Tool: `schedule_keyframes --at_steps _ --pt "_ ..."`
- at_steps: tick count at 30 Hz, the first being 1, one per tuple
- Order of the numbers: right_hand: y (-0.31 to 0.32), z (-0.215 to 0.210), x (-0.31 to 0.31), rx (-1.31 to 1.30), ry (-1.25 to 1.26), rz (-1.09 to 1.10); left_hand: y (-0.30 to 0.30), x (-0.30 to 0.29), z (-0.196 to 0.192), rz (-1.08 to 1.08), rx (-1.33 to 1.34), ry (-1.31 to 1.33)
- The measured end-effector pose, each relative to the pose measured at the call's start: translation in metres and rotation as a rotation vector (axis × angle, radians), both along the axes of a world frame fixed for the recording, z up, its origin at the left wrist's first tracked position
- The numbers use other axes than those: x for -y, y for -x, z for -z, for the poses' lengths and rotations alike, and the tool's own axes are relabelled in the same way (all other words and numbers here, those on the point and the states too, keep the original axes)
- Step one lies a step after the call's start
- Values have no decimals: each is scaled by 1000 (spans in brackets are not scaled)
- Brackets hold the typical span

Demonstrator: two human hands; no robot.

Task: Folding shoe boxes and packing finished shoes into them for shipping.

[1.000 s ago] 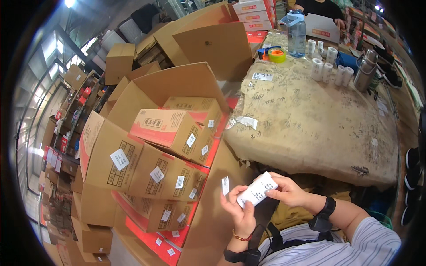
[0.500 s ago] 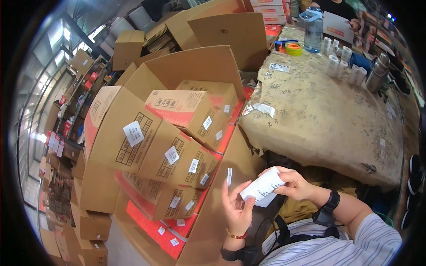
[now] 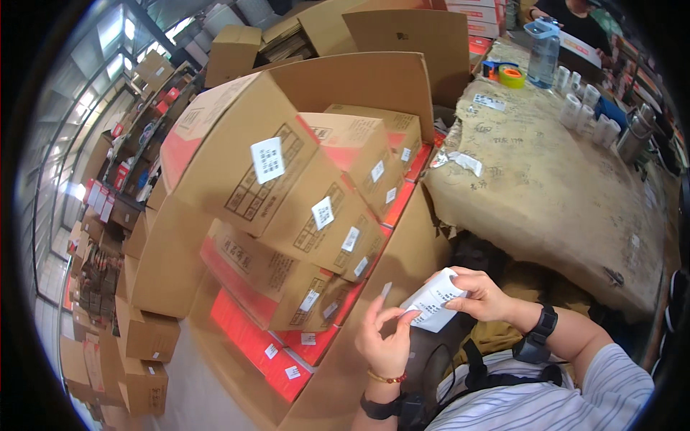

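Observation:
In my right hand (image 3: 483, 294) is a roll of white printed labels (image 3: 437, 302), its fingers and thumb closed around the upper end. The thumb and forefinger of my left hand (image 3: 384, 345) pinch the near edge of the roll's label strip. A small white label (image 3: 386, 289) stands at a raised fingertip of the left hand. Left of my hands, brown shoe-type cartons (image 3: 277, 187) with red parts lie stacked in a large open cardboard box (image 3: 392, 294). Each visible carton end bears a white sticker (image 3: 267, 159).
A worn, cloth-covered table (image 3: 546, 179) is at right, with a blue water bottle (image 3: 544, 54), tape rolls (image 3: 512, 77), several white label rolls (image 3: 586, 111) and a steel flask (image 3: 636, 133). Another person (image 3: 575, 29) holds a box beyond. Shelves (image 3: 136, 144) and cartons (image 3: 147, 330) line the left.
The view has shifted, so cartons and table sit further right. My left thumb and forefinger have come together at the label strip, and the roll is turned slightly.

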State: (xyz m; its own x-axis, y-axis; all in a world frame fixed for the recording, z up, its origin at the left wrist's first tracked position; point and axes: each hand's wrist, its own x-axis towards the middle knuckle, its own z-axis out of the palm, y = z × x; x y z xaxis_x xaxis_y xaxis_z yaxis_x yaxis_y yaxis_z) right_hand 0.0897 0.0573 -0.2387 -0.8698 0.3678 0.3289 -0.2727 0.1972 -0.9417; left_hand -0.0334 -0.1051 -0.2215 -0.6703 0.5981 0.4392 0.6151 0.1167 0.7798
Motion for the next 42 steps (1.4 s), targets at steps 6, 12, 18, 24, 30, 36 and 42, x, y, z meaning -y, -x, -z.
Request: schedule_keyframes --at_steps 6,12,18,24,30,36,42 --pt "35 -25 26 164 38 31 19 56 0 -46 -413 -383" --pt "134 -102 54 -292 -262 -207 141 154 34 -810 -11 -489" --pt "223 -92 82 -119 -240 -137 289 235 97 -795 362 -152" --pt "230 -102 94 20 -221 -38 342 249 129 -706 195 67" --pt "228 -100 82 58 -275 -7 369 213 111 -1095 -80 674" --pt "227 -102 88 68 -285 -26 410 203 131 -1186 402 705" --pt "227 -102 86 60 -271 -50 383 178 112 -1316 336 787"
